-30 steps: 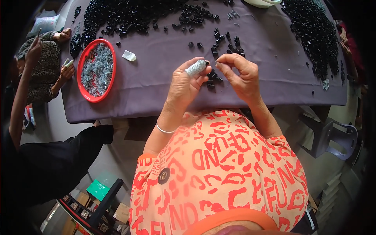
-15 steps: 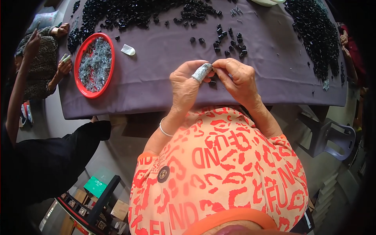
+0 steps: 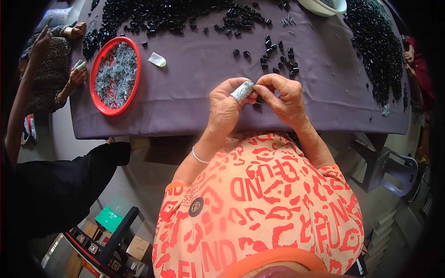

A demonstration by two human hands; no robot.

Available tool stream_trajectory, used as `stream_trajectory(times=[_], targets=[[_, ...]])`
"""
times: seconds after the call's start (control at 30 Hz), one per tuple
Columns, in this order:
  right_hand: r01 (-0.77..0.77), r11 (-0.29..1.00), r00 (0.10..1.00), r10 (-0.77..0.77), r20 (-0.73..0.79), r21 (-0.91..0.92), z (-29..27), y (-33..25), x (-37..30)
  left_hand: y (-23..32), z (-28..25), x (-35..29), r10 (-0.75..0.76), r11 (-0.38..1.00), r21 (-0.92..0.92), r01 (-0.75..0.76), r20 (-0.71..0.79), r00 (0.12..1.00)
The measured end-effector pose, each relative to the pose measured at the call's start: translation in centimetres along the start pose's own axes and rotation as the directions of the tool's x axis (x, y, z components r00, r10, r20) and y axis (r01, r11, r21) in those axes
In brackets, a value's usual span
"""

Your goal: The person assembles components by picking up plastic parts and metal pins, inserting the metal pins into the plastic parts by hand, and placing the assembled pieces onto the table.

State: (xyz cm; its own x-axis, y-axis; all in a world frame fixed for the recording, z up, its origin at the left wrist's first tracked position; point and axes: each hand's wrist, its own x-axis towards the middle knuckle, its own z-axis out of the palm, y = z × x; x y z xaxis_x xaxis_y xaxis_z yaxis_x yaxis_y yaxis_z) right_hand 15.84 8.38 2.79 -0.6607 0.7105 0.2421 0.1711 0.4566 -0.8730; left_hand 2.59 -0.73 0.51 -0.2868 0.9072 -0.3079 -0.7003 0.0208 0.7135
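My left hand (image 3: 225,104) is closed, a grey-white finger cover (image 3: 242,92) wrapped round one of its fingers. Against it, my right hand (image 3: 282,98) pinches with thumb and forefinger. Both hands meet over the near part of the table at a small black piece, mostly hidden by the fingers. Another black piece (image 3: 257,104) shows just below the fingertips. Beyond my hands lies a loose group of small black plastic pieces (image 3: 282,61). On the left stands a red oval tray (image 3: 96,95) with many small clear-grey pins (image 3: 116,76) in it.
A purple-grey cloth (image 3: 181,99) covers the table. Large heaps of black pieces (image 3: 148,16) lie along the far side and at the right (image 3: 378,55). A white finger cover (image 3: 157,60) rests beside the tray. A pale bowl (image 3: 327,8) stands far right. Other people's hands (image 3: 78,76) are at the left.
The view has shifted slightly, so the table's things sit a little lower and further right. My hands stay together at the same small piece.
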Motion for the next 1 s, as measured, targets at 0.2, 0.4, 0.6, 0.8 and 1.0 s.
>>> stream_trajectory(times=[0.2, 0.4, 0.6, 0.8, 1.0], targets=[[-0.059, 0.994, 0.998, 0.056, 0.035, 0.092, -0.4, 0.2, 2.1, 0.0, -1.7, 0.6, -0.042, 0.95, -0.306, 0.06, 0.066, 0.997], [0.108, 0.662, 0.98, -0.195, -0.031, -0.741, 1.7, 3.3, 5.6, 0.8, -3.2, 1.1, 0.009, 0.909, -0.416, 0.008, 0.038, 0.999], [0.216, 0.607, 0.941, -0.339, -0.003, -0.764, 2.3, 4.2, 5.9, 1.1, -3.6, 0.9, 0.015, 0.918, -0.397, -0.011, 0.006, 1.0], [-0.307, 0.818, 0.946, 0.32, 0.059, 0.486, 0.0, 1.7, 3.5, 1.7, -2.1, 0.8, 0.108, 0.948, -0.303, -0.097, 0.019, 0.994], [-0.289, 0.709, 0.951, 0.29, 0.107, 0.644, -1.3, 0.5, 1.6, 1.6, -0.4, 0.9, 0.08, 0.97, -0.235, -0.065, 0.052, 0.995]])
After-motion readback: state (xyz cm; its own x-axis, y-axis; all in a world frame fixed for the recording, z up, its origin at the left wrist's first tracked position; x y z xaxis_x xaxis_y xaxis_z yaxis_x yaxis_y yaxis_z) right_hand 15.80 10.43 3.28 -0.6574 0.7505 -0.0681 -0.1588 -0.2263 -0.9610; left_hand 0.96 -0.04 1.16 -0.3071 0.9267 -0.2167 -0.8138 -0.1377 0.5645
